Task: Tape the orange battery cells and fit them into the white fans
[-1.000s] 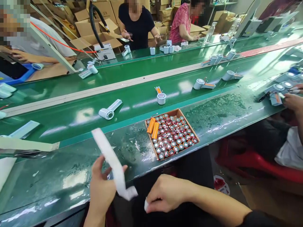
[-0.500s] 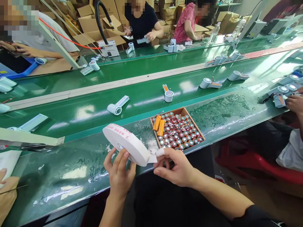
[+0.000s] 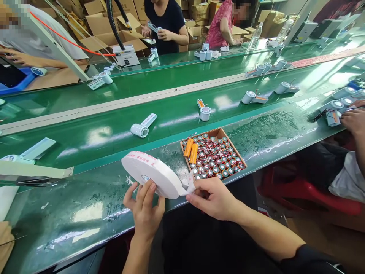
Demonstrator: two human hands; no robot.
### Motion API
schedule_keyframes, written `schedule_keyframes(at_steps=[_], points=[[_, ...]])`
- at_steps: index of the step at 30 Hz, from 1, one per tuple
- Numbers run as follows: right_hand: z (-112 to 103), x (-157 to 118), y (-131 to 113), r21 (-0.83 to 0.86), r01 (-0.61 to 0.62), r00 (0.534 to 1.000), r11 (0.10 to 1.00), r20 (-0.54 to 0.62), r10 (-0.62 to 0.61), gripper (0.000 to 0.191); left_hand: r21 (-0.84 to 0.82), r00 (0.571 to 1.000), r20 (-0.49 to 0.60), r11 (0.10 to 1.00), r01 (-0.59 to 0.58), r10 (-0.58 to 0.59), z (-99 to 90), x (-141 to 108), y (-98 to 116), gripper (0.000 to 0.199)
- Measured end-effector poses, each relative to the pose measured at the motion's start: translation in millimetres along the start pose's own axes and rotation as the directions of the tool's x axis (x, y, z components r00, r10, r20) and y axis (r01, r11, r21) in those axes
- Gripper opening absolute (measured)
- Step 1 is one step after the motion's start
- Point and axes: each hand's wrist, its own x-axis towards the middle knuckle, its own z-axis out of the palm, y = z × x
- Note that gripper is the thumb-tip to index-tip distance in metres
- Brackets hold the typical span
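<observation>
A large white tape roll [image 3: 168,177] with red print on its rim is held tilted above the near edge of the green table. My left hand [image 3: 146,209] grips it from below, fingers at its centre. My right hand [image 3: 213,199] pinches the loose tape end [image 3: 190,186] just right of the roll, thumb and index finger together. Behind my right hand is a cardboard box [image 3: 242,158] of upright batteries [image 3: 212,156] with red wires. Two orange battery packs [image 3: 193,153] lie on top at its left side.
White fan-like parts [image 3: 140,130] lie on the green conveyor [image 3: 171,110] beyond the table. A metal bar [image 3: 37,170] juts in at left. Other people work across the belt and at both sides. A red stool [image 3: 308,194] stands at right.
My right thumb and fingers have closed on the tape end, which now sticks up crumpled. The roll has shifted slightly left. Across the belt, a person has raised a white part.
</observation>
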Motion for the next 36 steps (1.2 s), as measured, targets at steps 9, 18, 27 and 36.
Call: schedule_keyframes(at_steps=[9,18,27,36], points=[[-7,-20,19,-0.342,0.111,0.852,0.933,0.515,0.088,0.015,-0.372,0.551,0.296,0.437,0.819,-0.780,-0.7,-2,11,0.083],[-36,23,-24,-0.778,0.126,0.992,0.615,0.091,-0.089,0.019,-0.314,0.671,0.184,0.603,0.733,-0.719,19.2,-13,-2,0.081],[-43,47,15,-0.893,-0.054,0.964,0.447,-0.163,-0.211,0.016,-0.215,0.774,0.199,0.743,0.633,-0.602,18.9,-17,-8,0.080],[-77,18,2,-0.412,0.010,0.774,0.911,-0.574,-0.268,0.019,0.020,0.973,0.175,0.988,0.152,-0.154,0.0,-22,10,0.064]])
